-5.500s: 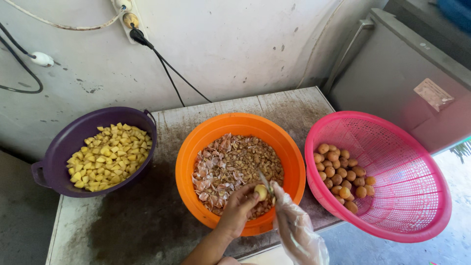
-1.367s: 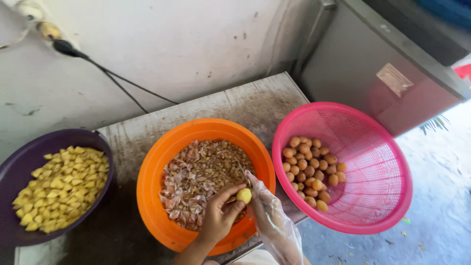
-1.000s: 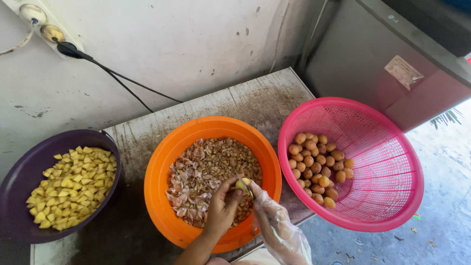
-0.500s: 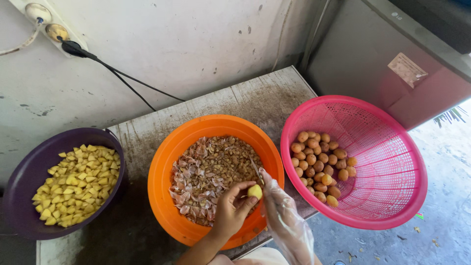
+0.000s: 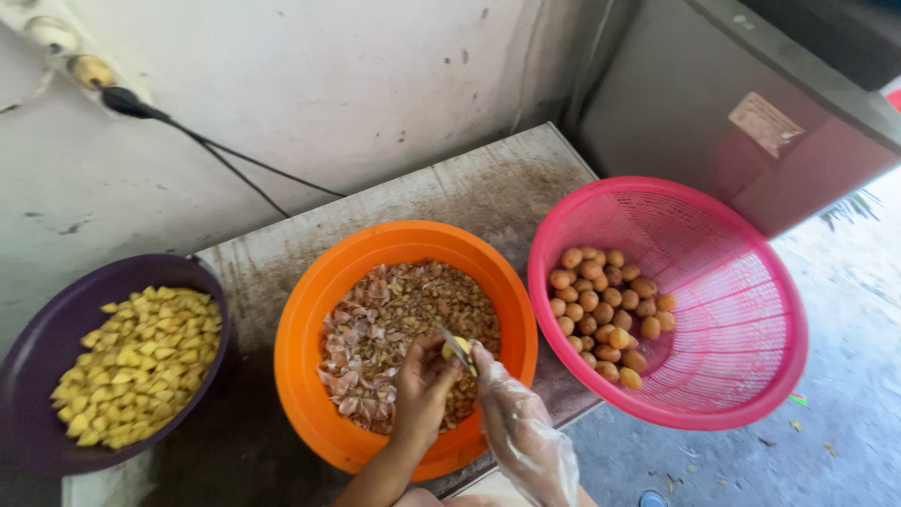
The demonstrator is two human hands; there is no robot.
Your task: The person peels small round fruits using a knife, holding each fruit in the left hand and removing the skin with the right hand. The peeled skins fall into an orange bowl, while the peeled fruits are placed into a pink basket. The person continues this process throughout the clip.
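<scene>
Stained table [image 5: 450,202] bears purple bowl [image 5: 38,329], orange bowl [image 5: 310,310], pink basket [image 5: 741,272]

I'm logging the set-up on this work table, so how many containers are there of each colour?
Purple bowl, holding yellow cut pieces: 1
Orange bowl, holding peelings: 1
Pink basket, holding small brown fruits: 1
Total: 3 containers

The left hand and the gloved right hand work over the orange bowl.

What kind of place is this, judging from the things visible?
Probably a simple food-preparation corner, perhaps outdoors: a rough table holds an orange bowl of peelings, a purple bowl of yellow pieces and a pink basket.
</scene>
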